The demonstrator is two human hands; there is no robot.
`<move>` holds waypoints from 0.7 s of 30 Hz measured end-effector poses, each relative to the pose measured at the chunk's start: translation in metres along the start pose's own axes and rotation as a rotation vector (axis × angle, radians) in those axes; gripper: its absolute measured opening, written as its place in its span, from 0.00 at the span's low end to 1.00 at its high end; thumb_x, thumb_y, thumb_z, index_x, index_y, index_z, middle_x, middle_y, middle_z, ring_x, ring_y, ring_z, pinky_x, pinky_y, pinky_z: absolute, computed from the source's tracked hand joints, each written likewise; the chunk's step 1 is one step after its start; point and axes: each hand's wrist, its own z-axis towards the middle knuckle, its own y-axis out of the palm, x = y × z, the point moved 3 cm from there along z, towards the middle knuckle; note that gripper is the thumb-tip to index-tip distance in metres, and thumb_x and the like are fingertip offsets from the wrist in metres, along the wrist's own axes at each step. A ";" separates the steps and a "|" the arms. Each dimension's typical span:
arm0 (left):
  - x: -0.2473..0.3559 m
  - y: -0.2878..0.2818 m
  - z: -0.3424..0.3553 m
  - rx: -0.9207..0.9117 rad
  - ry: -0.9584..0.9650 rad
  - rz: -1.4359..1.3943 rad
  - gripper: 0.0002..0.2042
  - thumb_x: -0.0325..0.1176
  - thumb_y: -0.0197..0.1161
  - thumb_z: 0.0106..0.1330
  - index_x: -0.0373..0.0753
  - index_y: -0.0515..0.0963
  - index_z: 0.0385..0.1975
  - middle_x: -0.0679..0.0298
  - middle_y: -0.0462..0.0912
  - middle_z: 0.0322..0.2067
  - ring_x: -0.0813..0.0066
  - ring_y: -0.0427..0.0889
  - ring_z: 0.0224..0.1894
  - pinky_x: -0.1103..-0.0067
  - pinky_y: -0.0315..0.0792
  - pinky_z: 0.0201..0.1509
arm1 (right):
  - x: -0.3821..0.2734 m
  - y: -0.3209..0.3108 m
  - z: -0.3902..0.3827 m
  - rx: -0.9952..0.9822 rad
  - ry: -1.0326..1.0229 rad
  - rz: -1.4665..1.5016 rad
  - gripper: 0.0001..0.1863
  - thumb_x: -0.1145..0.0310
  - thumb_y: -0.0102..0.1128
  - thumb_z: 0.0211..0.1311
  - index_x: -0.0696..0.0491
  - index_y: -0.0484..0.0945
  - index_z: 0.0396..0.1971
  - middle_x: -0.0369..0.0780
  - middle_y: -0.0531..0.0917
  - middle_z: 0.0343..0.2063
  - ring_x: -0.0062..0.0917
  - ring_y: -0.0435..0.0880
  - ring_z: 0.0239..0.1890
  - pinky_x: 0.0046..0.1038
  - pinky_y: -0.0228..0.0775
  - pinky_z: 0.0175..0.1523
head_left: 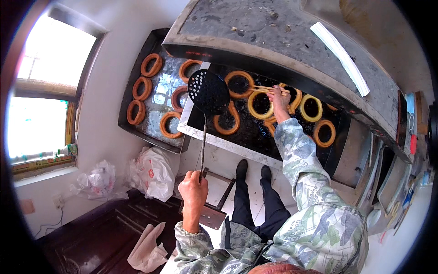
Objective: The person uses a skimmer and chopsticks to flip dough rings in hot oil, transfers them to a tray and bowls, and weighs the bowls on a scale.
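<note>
Dough rings (260, 104) float in the dark oil vat (248, 132) – right hand (279, 101) pinches chopsticks (267, 89) lying crosswise over the nearest ring; left hand (194, 189) grips the skimmer (208, 91) handle, scoop hovering left of it – fried rings (145, 87) on tray (157, 132)

Dark tray (137, 130) carrying fried dough rings (151, 65); more rings float in oil vat (246, 132)

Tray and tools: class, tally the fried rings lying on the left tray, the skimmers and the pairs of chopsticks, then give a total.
Fried rings on the tray: 6
Skimmer: 1
Pair of chopsticks: 1
Total: 8
</note>
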 end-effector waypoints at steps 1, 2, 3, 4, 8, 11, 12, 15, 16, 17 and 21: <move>0.001 0.000 0.001 0.013 0.017 0.003 0.07 0.27 0.61 0.50 0.37 0.80 0.29 0.55 0.78 0.26 0.51 0.80 0.28 0.65 0.73 0.31 | 0.002 0.002 0.001 0.029 0.012 0.030 0.11 0.65 0.59 0.64 0.58 0.79 0.39 0.43 0.84 0.29 0.29 0.87 0.26 0.20 0.75 0.22; 0.001 0.001 0.000 0.026 0.032 0.007 0.06 0.27 0.61 0.50 0.37 0.79 0.29 0.55 0.78 0.26 0.51 0.79 0.27 0.64 0.73 0.30 | 0.006 0.005 0.001 0.056 0.025 0.060 0.11 0.65 0.59 0.64 0.57 0.78 0.39 0.43 0.84 0.29 0.30 0.87 0.26 0.21 0.75 0.22; 0.001 0.001 0.000 0.041 0.045 0.015 0.06 0.27 0.61 0.49 0.38 0.79 0.28 0.56 0.77 0.26 0.51 0.79 0.25 0.64 0.73 0.29 | 0.014 0.010 -0.001 0.082 0.095 0.133 0.11 0.65 0.59 0.64 0.56 0.78 0.39 0.43 0.84 0.30 0.32 0.87 0.27 0.22 0.75 0.22; 0.000 0.001 -0.001 0.031 0.043 0.030 0.06 0.27 0.61 0.50 0.38 0.79 0.28 0.56 0.77 0.26 0.52 0.79 0.25 0.64 0.73 0.29 | 0.023 0.017 -0.004 0.107 0.167 0.206 0.10 0.64 0.59 0.63 0.55 0.77 0.39 0.43 0.83 0.31 0.34 0.87 0.28 0.24 0.75 0.22; 0.003 0.000 0.002 -0.001 0.084 0.077 0.05 0.27 0.61 0.50 0.38 0.79 0.28 0.56 0.77 0.25 0.52 0.79 0.25 0.64 0.73 0.29 | 0.066 0.020 0.001 0.193 0.487 0.438 0.07 0.64 0.57 0.63 0.49 0.74 0.38 0.41 0.83 0.35 0.38 0.87 0.34 0.29 0.74 0.27; 0.005 -0.005 -0.004 0.000 0.081 0.111 0.06 0.27 0.61 0.50 0.38 0.79 0.28 0.57 0.78 0.25 0.53 0.79 0.25 0.65 0.73 0.28 | 0.083 0.015 -0.007 0.092 0.563 0.466 0.10 0.60 0.52 0.65 0.49 0.75 0.40 0.41 0.84 0.37 0.35 0.87 0.34 0.28 0.73 0.30; 0.008 -0.008 -0.005 0.002 0.080 0.115 0.06 0.26 0.61 0.50 0.38 0.79 0.29 0.57 0.78 0.26 0.53 0.79 0.24 0.65 0.73 0.28 | 0.088 0.006 -0.004 0.064 0.584 0.470 0.11 0.59 0.51 0.66 0.49 0.75 0.41 0.41 0.84 0.38 0.34 0.87 0.34 0.27 0.73 0.31; 0.012 -0.019 -0.016 0.051 0.020 0.027 0.08 0.26 0.62 0.50 0.36 0.80 0.30 0.54 0.78 0.26 0.51 0.80 0.28 0.66 0.73 0.31 | 0.095 -0.021 -0.001 -0.112 0.580 0.585 0.12 0.59 0.49 0.67 0.50 0.75 0.41 0.43 0.84 0.40 0.36 0.85 0.42 0.35 0.73 0.42; 0.014 -0.023 -0.019 0.048 0.005 0.015 0.08 0.24 0.61 0.49 0.36 0.80 0.31 0.54 0.78 0.26 0.51 0.80 0.28 0.67 0.73 0.31 | 0.093 -0.031 0.002 -0.167 0.577 0.614 0.13 0.59 0.49 0.66 0.51 0.75 0.42 0.44 0.84 0.41 0.36 0.84 0.43 0.36 0.73 0.42; 0.017 -0.027 -0.020 0.054 0.006 0.003 0.08 0.24 0.61 0.49 0.36 0.80 0.31 0.53 0.78 0.26 0.51 0.80 0.29 0.67 0.73 0.31 | 0.089 -0.043 0.006 -0.221 0.574 0.644 0.15 0.59 0.49 0.66 0.52 0.75 0.43 0.45 0.83 0.42 0.36 0.84 0.44 0.36 0.73 0.42; 0.027 -0.032 -0.023 0.074 0.031 -0.029 0.08 0.24 0.61 0.50 0.35 0.79 0.31 0.53 0.79 0.27 0.51 0.80 0.29 0.68 0.73 0.31 | 0.069 -0.104 0.028 -0.264 0.512 0.599 0.15 0.58 0.50 0.66 0.52 0.77 0.44 0.44 0.83 0.44 0.32 0.83 0.46 0.35 0.74 0.44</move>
